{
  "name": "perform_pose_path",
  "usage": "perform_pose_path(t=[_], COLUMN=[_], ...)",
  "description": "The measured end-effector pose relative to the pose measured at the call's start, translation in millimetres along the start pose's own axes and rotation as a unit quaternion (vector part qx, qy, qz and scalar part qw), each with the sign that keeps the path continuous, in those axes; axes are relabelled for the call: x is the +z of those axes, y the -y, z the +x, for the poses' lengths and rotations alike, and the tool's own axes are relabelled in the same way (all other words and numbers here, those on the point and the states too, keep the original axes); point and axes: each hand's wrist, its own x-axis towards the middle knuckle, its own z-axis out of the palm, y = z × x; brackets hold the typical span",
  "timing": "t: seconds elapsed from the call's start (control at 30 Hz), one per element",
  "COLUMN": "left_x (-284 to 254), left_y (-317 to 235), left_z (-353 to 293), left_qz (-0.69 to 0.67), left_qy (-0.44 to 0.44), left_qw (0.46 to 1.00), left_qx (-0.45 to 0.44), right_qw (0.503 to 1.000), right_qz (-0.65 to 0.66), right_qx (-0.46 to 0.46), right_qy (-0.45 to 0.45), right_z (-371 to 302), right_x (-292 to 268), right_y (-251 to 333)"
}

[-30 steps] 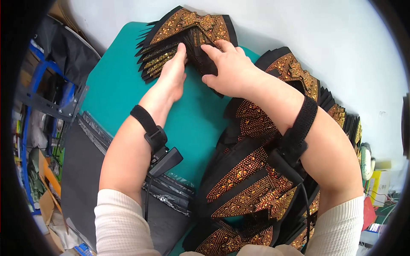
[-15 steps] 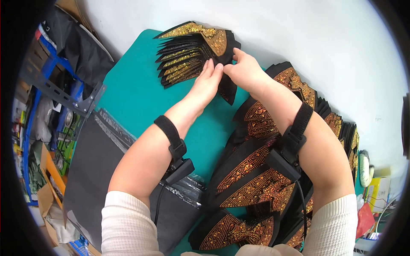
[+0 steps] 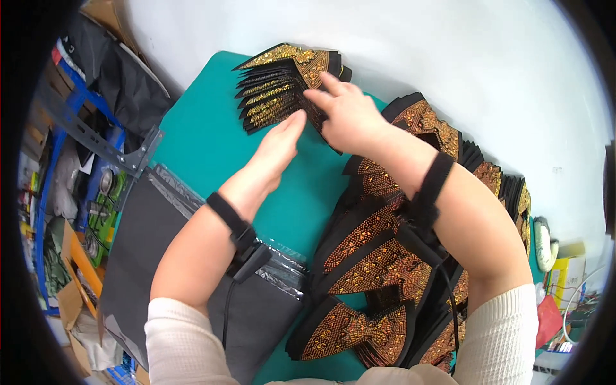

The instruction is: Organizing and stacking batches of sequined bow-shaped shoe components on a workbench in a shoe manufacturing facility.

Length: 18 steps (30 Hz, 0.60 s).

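A fanned stack of black bow-shaped pieces [image 3: 273,106] lies at the far end of the green table, their faces covered in gold studs. My right hand [image 3: 350,115] rests over the stack's right part, with its fingers apart and stretched across the top piece. Close to the stack's lower edge is my left hand [image 3: 279,151], its fingers extended and nothing seen in it; whether its tips touch the pieces I cannot tell. More bow-shaped pieces with orange-gold studs [image 3: 369,269] overlap in a long pile under and beside my right forearm. One whole bow [image 3: 356,330] lies nearest to me.
Dark grey plastic bags [image 3: 186,256] are stacked on the table [image 3: 192,128] at the left. A white wall [image 3: 462,51] stands behind. Shelving with a metal bracket [image 3: 138,154] and assorted goods fills the left side. At the far right are a yellow box [image 3: 561,276] and a red item [image 3: 547,322].
My left hand has drawn back from the stack, toward me and left. The right hand has shifted slightly left and down, its fingers now spread over the pieces.
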Motion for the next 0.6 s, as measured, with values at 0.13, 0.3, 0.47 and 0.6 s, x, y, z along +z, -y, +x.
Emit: perform_pose_path(t=[0.13,0.3,0.47,0.6], left_x=[-39.9,-91.5,-108.6,-88.8], left_y=[-6.8,-21.7,-9.7,2.4], left_z=[-39.2,-87.4,-104.7,-123.3], left_qz=[0.056,0.095,0.092,0.077], left_qy=[0.012,-0.063,-0.085,-0.032], left_qw=[0.998,0.993,0.992,0.995], left_qx=[-0.001,0.003,-0.015,-0.054], right_qw=[0.994,0.992,0.995,0.996], right_qz=[-0.098,-0.120,-0.098,0.029], right_qx=[-0.043,0.000,-0.020,-0.014], right_qy=[-0.001,0.026,-0.001,-0.078], right_z=[3.9,11.3,3.9,-20.6], right_x=[20.5,21.5,9.5,-23.6], right_y=[4.2,-16.3,-16.4,-12.9])
